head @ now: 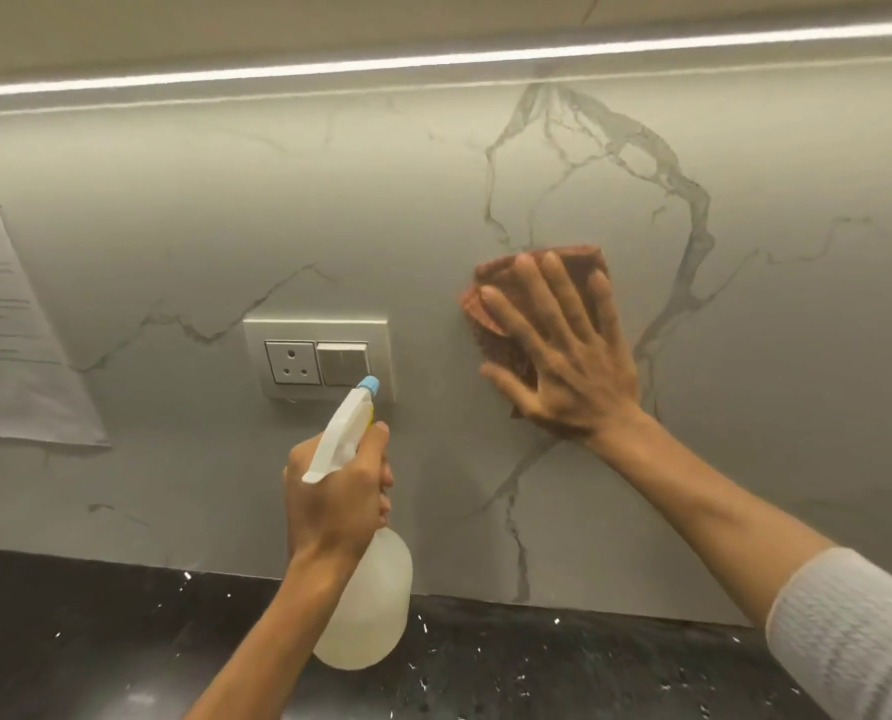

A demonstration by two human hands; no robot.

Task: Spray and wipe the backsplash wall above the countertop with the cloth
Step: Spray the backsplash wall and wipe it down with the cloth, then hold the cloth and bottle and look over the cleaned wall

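Note:
The backsplash wall (pixel 226 200) is pale grey marble with dark veins. My right hand (pixel 563 356) lies flat with fingers spread, pressing a folded reddish-brown cloth (pixel 579 259) against the wall right of centre. My left hand (pixel 335 496) is wrapped around the neck of a translucent white spray bottle (pixel 368 600). Its white trigger head with a blue nozzle tip (pixel 370 385) points up at the wall, just below the socket plate.
A white socket and switch plate (pixel 319 356) is set in the wall left of the cloth. A printed paper sheet (pixel 7 330) hangs at the far left. The black speckled countertop (pixel 537 667) runs below. An LED strip (pixel 433 59) glows under the cabinet above.

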